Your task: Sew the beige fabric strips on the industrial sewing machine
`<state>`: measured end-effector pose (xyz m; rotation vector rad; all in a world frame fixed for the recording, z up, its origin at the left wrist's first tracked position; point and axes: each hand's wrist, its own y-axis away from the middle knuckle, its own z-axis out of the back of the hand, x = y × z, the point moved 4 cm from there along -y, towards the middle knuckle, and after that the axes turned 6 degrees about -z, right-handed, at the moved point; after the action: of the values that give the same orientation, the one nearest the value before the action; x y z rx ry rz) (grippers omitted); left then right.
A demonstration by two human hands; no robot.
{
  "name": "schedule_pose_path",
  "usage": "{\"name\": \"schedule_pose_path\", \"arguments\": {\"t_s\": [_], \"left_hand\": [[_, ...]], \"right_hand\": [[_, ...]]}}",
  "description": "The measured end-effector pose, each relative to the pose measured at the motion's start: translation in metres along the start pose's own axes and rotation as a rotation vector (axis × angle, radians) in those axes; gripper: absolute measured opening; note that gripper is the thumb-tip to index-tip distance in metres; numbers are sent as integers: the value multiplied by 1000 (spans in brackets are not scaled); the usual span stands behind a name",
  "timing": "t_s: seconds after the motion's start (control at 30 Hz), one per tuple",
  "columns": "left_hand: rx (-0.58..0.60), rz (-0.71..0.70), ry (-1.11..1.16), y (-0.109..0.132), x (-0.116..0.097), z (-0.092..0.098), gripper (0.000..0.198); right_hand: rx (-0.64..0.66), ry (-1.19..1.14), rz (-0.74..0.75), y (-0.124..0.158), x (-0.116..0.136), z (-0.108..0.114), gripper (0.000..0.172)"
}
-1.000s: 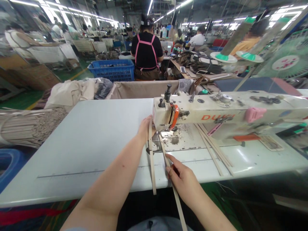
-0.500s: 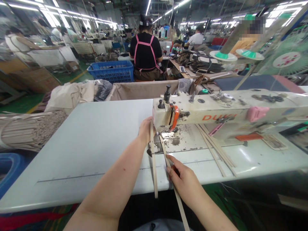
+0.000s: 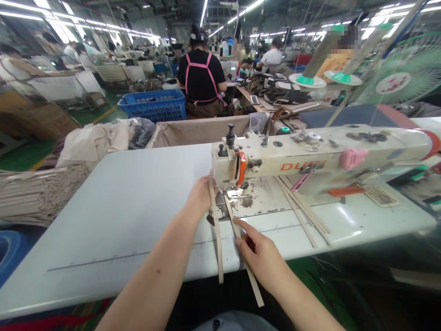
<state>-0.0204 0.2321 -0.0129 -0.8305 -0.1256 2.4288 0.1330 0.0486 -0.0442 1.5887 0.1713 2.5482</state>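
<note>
2 narrow beige strips lie at the needle end of the cream sewing machine (image 3: 310,158) on the pale grey surface (image 3: 113,202); both are flat, long and thin, like folded tape. The right strip (image 3: 241,248) runs from under the presser foot diagonally toward the person, its loose end hanging past the surface edge; the left strip (image 3: 216,230) runs almost straight down beside it and also hangs over the edge. The right hand (image 3: 263,257) rests on the right strip with fingers partly curled, fingertips pressing it to the surface; the left hand (image 3: 201,195) sits just beside the machine head, touching the left strip's upper end; whether its fingers pinch it cannot be told. More beige strips (image 3: 303,214) lie under the machine arm.
</note>
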Motion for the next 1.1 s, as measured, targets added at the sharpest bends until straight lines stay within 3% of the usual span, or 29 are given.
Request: {"name": "schedule_pose_path", "arguments": {"t_s": [0.13, 0.27, 0.33, 0.43, 0.57, 0.63, 0.73, 0.93, 1.1], "left_hand": [[9, -110, -4, 33, -14, -4, 17], [39, -202, -11, 66, -28, -12, 31], [43, -164, -41, 77, -29, -15, 35], [54, -132, -89, 85, -29, -17, 38], [72, -127, -123, 86, -28, -18, 38], [72, -140, -126, 86, -30, -17, 38], [68, -148, -127, 87, -31, -17, 38], [58, -108, -114, 86, -30, -18, 38], [82, -103, -106, 85, -30, -17, 38]], "right_hand": [[0, -18, -8, 1, -1, -1, 52], [-27, -78, -3, -3, -5, 7, 47], [-125, -8, 22, -8, -8, 24, 41], [-358, 272, 39, -17, -16, 63, 32], [-669, 659, -43, -23, -31, 116, 33], [-749, 831, -70, -26, -39, 133, 34], [-737, 931, -114, -32, -51, 146, 34], [-691, 832, -153, -37, -62, 150, 34], [-727, 719, -134, -34, -64, 149, 36]]}}
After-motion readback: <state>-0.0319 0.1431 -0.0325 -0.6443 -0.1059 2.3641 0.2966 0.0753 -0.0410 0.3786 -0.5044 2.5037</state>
